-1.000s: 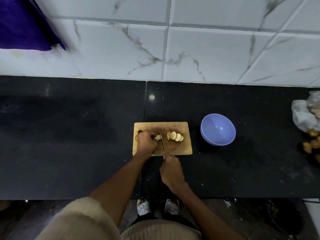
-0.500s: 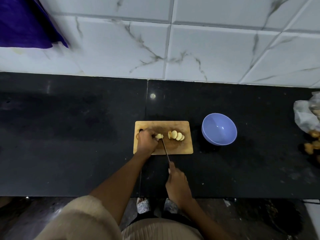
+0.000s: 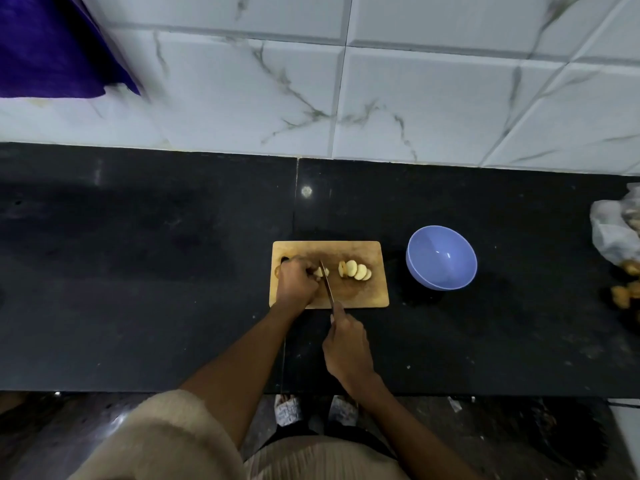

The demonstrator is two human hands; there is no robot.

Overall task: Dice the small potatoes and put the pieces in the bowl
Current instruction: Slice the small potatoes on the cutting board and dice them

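A wooden cutting board (image 3: 370,292) lies on the black counter. My left hand (image 3: 296,284) presses a small potato (image 3: 318,271) down on the board's left half; most of the potato is hidden under my fingers. My right hand (image 3: 346,344) grips a knife (image 3: 326,282) whose blade rests against the potato's right end. A row of pale potato slices (image 3: 355,270) leans together on the board right of the blade. To the right of the board stands the blue bowl (image 3: 441,257), with nothing visible inside it.
The black counter (image 3: 138,289) runs along a white marble-tiled wall. At the far right a crumpled plastic bag (image 3: 614,230) and several small whole potatoes (image 3: 625,294) lie on the counter. A purple cloth (image 3: 52,46) hangs at the top left.
My right hand drew the knife back toward me, then pushed it forward again through the potato. My left hand and the slices have stayed put.
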